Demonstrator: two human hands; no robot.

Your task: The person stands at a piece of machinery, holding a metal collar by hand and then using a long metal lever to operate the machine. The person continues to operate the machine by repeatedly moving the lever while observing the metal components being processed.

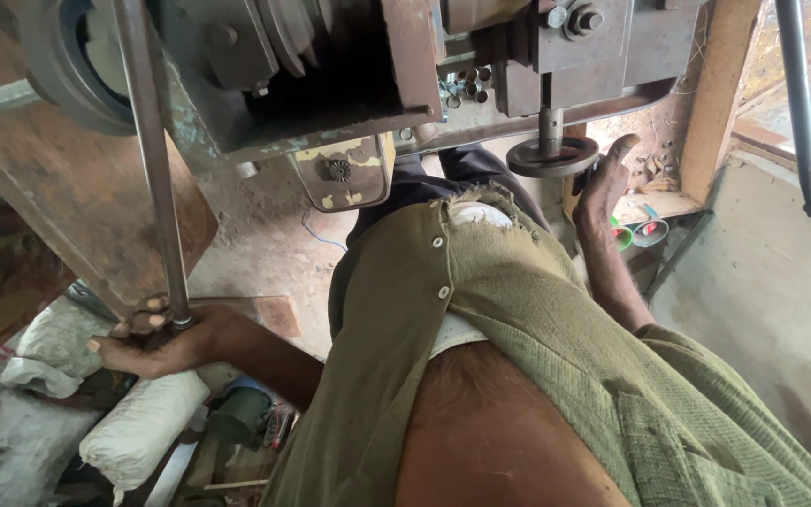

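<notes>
From my view I see an olive-green shirt (pixel 537 319) of coarse woven cloth, with small white buttons (pixel 443 292) down the front. Its hem is frayed, and the front stands open. Under it I see dark trousers (pixel 405 188). Both forearms are bare, without sleeves.

Head camera looks steeply down, close over the torso.
</notes>
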